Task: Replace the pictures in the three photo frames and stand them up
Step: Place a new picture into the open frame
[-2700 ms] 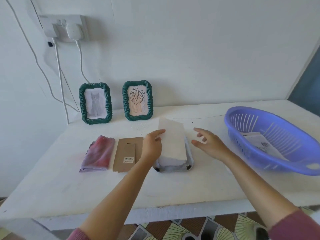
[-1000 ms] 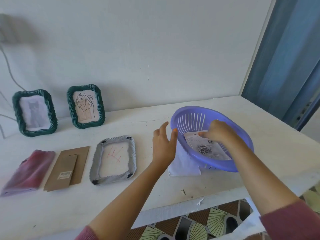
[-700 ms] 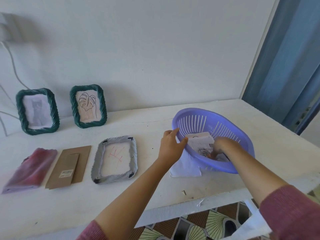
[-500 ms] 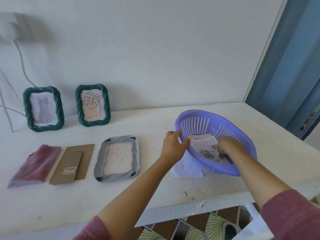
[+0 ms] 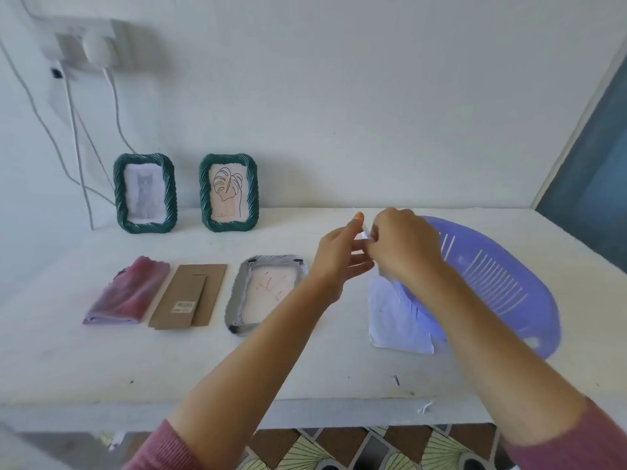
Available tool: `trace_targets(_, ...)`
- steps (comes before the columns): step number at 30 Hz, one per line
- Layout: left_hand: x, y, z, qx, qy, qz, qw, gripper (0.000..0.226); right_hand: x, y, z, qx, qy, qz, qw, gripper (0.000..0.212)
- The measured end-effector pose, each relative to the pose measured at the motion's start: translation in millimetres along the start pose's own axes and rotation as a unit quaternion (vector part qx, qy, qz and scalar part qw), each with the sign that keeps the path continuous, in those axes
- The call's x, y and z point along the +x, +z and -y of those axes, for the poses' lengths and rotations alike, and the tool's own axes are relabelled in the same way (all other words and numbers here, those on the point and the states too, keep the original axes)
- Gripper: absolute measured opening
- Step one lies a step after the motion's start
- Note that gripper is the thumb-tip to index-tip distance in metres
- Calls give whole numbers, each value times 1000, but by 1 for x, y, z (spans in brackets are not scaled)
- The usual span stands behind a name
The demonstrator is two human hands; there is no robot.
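Picture (image 5: 365, 234) — between left grip (image 5: 336, 258), right grip (image 5: 403, 247)

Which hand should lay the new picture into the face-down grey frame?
Left, probably: the left hand is nearer the grey frame and touches the picture; the right hand, pinching it, is by the basket.

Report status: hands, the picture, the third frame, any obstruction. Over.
Left hand and right hand pinch a picture, edge-on, above the table. Grey frame lies flat, back open; cardboard backing beside it. Path between looks clear.
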State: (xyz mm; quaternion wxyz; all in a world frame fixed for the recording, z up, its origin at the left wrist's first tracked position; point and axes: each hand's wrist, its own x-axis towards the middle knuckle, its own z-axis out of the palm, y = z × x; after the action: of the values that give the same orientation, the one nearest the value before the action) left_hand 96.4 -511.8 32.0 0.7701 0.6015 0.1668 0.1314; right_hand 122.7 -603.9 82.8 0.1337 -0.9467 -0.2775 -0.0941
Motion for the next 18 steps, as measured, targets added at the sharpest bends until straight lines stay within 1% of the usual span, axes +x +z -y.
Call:
trace_targets(2, -1, -22, 5, 20, -7, -48, 999, 32, -3, 21, 23, 23, -49, 73, 996, 17)
trace_targets(3, -1, -36, 8, 36, -17, -78, 996, 35, -3, 30, 31, 61, -69, 108, 990, 18)
trace_targets(4, -1, -51, 11, 59, -31, -102, 993, 33, -2, 40, 35, 109, -78, 128, 983, 23)
trace_targets(5, 0, -66, 14, 73, -44, -124, 989, 30, 1, 50, 36, 153, -80, 119, 978, 25)
trace_targets(6, 0, -80, 16, 91, -59, -139, 984, 28, 5, 63, 34, 180, -69, 87, 977, 20)
trace_targets(7, -1, -93, 18, 102, -72, -151, 981, 28, 10, 76, 32, 192, -46, 54, 979, 21)
trace_targets(8, -1, -105, 18, 108, -85, -154, 979, 28, 14, 87, 30, 202, -9, 60, 977, 31)
trace_targets(9, 0, -116, 19, 103, -94, -149, 979, 28, 16, 98, 31, 241, 31, 95, 965, 41)
trace_targets(10, 0, -125, 19, 98, -104, -140, 980, 27, 19, 108, 34, 306, 77, 149, 937, 47)
trace_targets(11, 0, -133, 20, 96, -112, -130, 980, 24, 21, 117, 39, 382, 118, 187, 897, 49)
trace_targets(12, 0, -140, 21, 108, -118, -125, 979, 21, 23, 125, 44, 443, 154, 199, 860, 48)
trace_targets(13, 2, -147, 23, 124, -119, -124, 977, 19, 24, 133, 49, 476, 176, 189, 841, 44)
trace_targets(14, 5, -154, 26, 148, -119, -128, 973, 17, 26, 140, 52, 479, 186, 169, 841, 39)
trace_targets(16, 5, -166, 30, 221, -100, -141, 960, 17, 28, 150, 60, 447, 187, 128, 865, 33)
trace_targets(18, 4, -175, 30, 302, -60, -156, 938, 15, 29, 156, 65, 410, 175, 106, 889, 31)
